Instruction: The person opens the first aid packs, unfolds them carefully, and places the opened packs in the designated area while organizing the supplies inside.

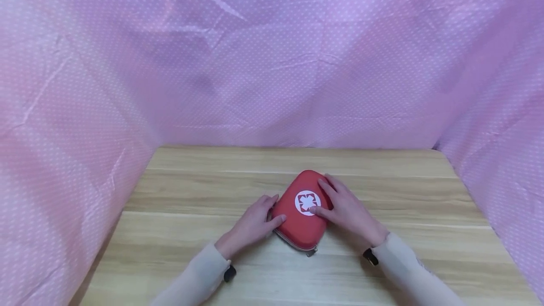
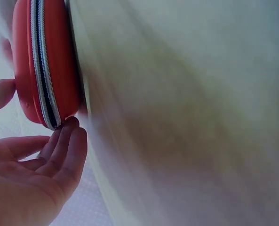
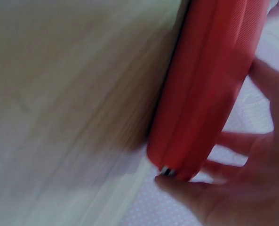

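Note:
A red first-aid case [image 1: 297, 230] with a white round emblem lies on the wooden table, turned at an angle. Its silver zipper [image 2: 47, 70], seen in the left wrist view, runs closed along the side. My left hand [image 1: 254, 221] grips the case's left corner, thumb on the lid and fingers along the side. From the right, my right hand [image 1: 350, 211] holds it, with the thumb over the emblem and the other fingers at the far right edge. In the right wrist view a fingertip touches a small metal piece [image 3: 166, 171] at the case's end.
The wooden table [image 1: 191, 183] has light and brown grain. Pink dotted cloth [image 1: 272, 60] hangs behind it and on both sides. A zipper pull [image 1: 312, 251] sticks out at the case's near corner. Dark bands [image 1: 230, 274] show at both wrists.

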{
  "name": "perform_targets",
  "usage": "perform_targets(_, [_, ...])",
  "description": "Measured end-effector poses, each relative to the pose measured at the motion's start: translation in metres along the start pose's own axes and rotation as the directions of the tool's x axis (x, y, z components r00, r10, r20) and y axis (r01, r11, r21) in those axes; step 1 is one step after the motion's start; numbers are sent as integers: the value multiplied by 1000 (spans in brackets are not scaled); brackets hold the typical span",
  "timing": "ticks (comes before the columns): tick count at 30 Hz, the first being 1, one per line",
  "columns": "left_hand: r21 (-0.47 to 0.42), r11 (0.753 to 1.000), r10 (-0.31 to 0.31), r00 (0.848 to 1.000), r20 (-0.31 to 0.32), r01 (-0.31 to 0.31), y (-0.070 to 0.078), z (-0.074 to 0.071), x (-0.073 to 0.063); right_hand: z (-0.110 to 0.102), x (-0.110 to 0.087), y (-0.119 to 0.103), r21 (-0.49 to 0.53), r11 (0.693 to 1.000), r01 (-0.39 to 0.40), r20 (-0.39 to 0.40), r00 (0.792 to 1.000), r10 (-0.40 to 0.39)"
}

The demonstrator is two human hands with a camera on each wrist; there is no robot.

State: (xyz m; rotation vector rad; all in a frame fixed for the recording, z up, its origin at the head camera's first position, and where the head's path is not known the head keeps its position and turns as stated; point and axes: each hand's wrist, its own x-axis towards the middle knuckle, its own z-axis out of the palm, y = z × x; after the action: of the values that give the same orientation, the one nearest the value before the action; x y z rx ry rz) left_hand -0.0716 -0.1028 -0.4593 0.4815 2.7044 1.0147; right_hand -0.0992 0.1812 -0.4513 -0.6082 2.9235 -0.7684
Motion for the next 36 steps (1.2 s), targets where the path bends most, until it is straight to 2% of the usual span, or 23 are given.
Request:
perform_targets(6, [-33,998,-54,999,-1,54,-1,0,-10,-2,11,3,61,996,66,69,995,-71])
perform_targets(13, [-38,997,-61,998,5,62,-1,0,-18,-3,24,7,101,988,121,133,982,-134])
perform_targets(18, [-58,997,-50,999,4,51,-1,1,-25,-8,33,7,112,979,171,189,964,-190])
perform_targets(23, [-72,996,-53,999,7,53,1,3,-31,-11,40,7,137,973,186,241,946,-215])
perform_targets(31, [-58,998,-29,999,13,30,4,4,-37,-10,47,13,176,964,202,267,932,-244])
perform_targets(36, [-102,993,-66,998,-10,65,1,5,-37,-7,46,14,162,963,214,236,939,-249])
